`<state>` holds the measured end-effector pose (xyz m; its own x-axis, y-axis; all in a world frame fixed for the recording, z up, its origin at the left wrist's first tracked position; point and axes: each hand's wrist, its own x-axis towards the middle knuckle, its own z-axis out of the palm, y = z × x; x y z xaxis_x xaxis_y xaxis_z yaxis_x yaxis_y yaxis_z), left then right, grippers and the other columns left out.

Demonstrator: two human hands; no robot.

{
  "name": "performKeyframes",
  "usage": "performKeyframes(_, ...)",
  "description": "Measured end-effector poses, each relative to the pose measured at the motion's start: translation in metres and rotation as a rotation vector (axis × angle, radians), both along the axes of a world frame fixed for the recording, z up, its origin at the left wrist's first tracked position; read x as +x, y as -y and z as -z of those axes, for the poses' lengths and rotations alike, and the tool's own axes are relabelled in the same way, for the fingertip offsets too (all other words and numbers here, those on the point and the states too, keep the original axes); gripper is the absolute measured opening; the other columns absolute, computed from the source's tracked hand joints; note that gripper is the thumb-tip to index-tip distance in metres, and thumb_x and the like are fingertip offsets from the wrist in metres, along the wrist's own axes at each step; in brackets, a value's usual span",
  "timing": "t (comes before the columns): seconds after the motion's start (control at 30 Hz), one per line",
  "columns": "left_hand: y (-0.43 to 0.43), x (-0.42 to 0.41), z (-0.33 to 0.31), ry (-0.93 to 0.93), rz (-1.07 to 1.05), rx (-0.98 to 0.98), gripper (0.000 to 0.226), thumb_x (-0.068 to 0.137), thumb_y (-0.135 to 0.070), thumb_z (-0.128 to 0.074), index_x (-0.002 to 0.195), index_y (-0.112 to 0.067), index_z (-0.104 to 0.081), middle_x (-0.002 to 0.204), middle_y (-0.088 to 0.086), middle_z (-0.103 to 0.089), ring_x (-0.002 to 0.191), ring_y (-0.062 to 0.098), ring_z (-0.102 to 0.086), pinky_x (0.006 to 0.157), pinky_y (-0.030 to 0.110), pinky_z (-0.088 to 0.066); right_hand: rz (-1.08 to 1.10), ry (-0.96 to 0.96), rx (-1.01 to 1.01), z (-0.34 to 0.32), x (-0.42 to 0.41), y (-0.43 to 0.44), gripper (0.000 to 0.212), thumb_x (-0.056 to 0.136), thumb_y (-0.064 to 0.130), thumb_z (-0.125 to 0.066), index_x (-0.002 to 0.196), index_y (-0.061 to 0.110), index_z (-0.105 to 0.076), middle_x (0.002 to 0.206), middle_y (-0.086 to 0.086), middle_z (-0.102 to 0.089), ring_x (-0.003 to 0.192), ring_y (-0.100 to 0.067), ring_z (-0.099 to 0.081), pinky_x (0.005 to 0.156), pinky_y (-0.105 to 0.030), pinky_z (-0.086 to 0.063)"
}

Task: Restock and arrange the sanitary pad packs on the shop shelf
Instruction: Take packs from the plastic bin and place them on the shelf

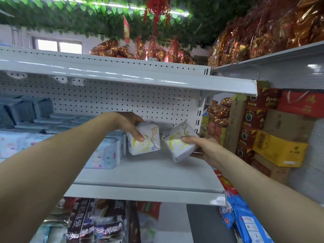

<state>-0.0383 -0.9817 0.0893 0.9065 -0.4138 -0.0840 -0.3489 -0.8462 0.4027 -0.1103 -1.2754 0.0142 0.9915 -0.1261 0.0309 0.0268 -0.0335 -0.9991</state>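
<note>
Pale blue soft-plastic pad packs (105, 158): stood on the grey metal shelf (143, 176). White square plastic pad pack with yellow print (146, 143): held upright just beside them by the left hand (128, 124), fingers curled over its top, thumb on the front. Second identical white pack (180, 146): held tilted by the right hand (204, 149), thumb above, fingers beneath.

Grey metal shelf board (149, 174): near and right part bare. Left blocked by pale blue soft pad packs (105, 155). Far middle taken by white yellow-printed pad packs (149, 146). White perforated back panel (133, 104) closes far side; grey upper shelf board (140, 78) caps overhead.
</note>
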Motion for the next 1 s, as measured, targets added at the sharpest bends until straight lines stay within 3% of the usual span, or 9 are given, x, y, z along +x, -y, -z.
performKeyframes(0.17, -0.006, 0.001, 0.004, -0.003, 0.013, 0.018, 0.057, 0.068, -0.041, -0.091, 0.115, -0.028, -0.063, 0.114, -0.009, -0.070, 0.111, 0.015, -0.062, 0.109, 0.041, -0.043, 0.049, 0.036, 0.001, 0.007, 0.002, -0.002, 0.075, 0.066, 0.018, -0.092, 0.131, 0.006, -0.058, 0.113, -0.011, -0.073, 0.100, -0.024, -0.073, 0.083, -0.034, -0.060)
performKeyframes(0.27, -0.007, 0.001, 0.005, -0.006, 0.018, 0.026, 0.062, 0.069, -0.041, -0.090, 0.121, -0.028, -0.060, 0.117, -0.009, -0.068, 0.113, 0.015, -0.062, 0.108, 0.039, -0.043, 0.002, 0.032, -0.015, 0.005, -0.005, -0.008, 0.079, 0.076, 0.014, -0.085, 0.138, 0.043, -0.046, 0.119, -0.001, -0.067, 0.103, -0.025, -0.071, 0.087, -0.042, -0.061)
performKeyframes(0.33, -0.006, 0.001, 0.007, -0.015, 0.028, 0.014, 0.062, 0.069, -0.039, -0.090, 0.122, -0.027, -0.059, 0.117, -0.008, -0.069, 0.112, 0.015, -0.062, 0.107, 0.038, -0.044, -0.033, 0.039, -0.066, 0.004, -0.009, -0.011, 0.079, 0.080, 0.017, -0.082, 0.138, 0.054, -0.043, 0.119, 0.005, -0.067, 0.103, -0.022, -0.070, 0.084, -0.041, -0.062)
performKeyframes(0.53, -0.007, 0.008, 0.012, -0.018, 0.030, 0.001, 0.062, 0.067, -0.038, -0.091, 0.120, -0.028, -0.060, 0.115, -0.009, -0.069, 0.112, 0.014, -0.063, 0.107, 0.038, -0.044, -0.020, 0.087, -0.112, 0.001, -0.010, -0.016, 0.060, 0.080, 0.018, -0.084, 0.128, 0.028, -0.051, 0.112, 0.001, -0.071, 0.095, -0.019, -0.072, 0.080, -0.044, -0.063)
performKeyframes(0.67, -0.005, 0.011, 0.013, -0.001, 0.039, 0.038, 0.067, 0.070, -0.039, -0.089, 0.126, -0.025, -0.057, 0.121, -0.008, -0.066, 0.115, 0.015, -0.060, 0.108, 0.036, -0.043, 0.039, 0.113, -0.244, -0.002, -0.003, -0.013, 0.056, 0.074, 0.019, -0.089, 0.113, 0.019, -0.048, 0.100, 0.002, -0.067, 0.083, -0.011, -0.065, 0.075, -0.026, -0.053)
performKeyframes(0.73, -0.005, 0.014, 0.013, 0.003, 0.042, 0.058, 0.068, 0.071, -0.040, -0.088, 0.128, -0.026, -0.054, 0.123, -0.009, -0.064, 0.116, 0.015, -0.058, 0.108, 0.035, -0.042, 0.064, 0.137, -0.345, -0.004, 0.003, -0.012, 0.053, 0.072, 0.015, -0.090, 0.107, 0.014, -0.051, 0.097, 0.000, -0.062, 0.080, -0.009, -0.060, 0.064, -0.011, -0.048)
performKeyframes(0.8, -0.005, 0.018, 0.014, 0.020, 0.041, 0.067, 0.067, 0.071, -0.039, -0.089, 0.127, -0.029, -0.053, 0.122, -0.010, -0.063, 0.115, 0.015, -0.058, 0.108, 0.034, -0.042, 0.067, 0.163, -0.434, -0.008, 0.011, -0.011, 0.052, 0.071, 0.008, -0.090, 0.104, 0.011, -0.051, 0.094, 0.000, -0.058, 0.076, -0.007, -0.055, 0.053, -0.007, -0.042)
performKeyframes(0.9, -0.006, 0.028, 0.018, 0.061, 0.040, 0.051, 0.060, 0.069, -0.038, -0.091, 0.117, -0.038, -0.054, 0.118, -0.013, -0.065, 0.112, 0.013, -0.060, 0.104, 0.033, -0.045, -0.006, 0.133, -0.540, -0.014, 0.025, -0.012, 0.069, 0.070, 0.000, -0.089, 0.124, 0.008, -0.047, 0.098, 0.004, -0.061, 0.076, -0.003, -0.057, 0.059, -0.006, -0.045)
performKeyframes(1.0, -0.007, 0.035, 0.020, 0.099, 0.028, 0.119, 0.074, 0.064, -0.047, -0.091, 0.127, -0.042, -0.051, 0.128, -0.012, -0.060, 0.118, 0.016, -0.055, 0.105, 0.034, -0.044, -0.070, 0.043, -0.748, -0.021, 0.034, -0.017, 0.082, 0.069, 0.017, -0.093, 0.135, 0.021, -0.044, 0.121, 0.009, -0.059, 0.100, -0.010, -0.059, 0.072, -0.014, -0.048)
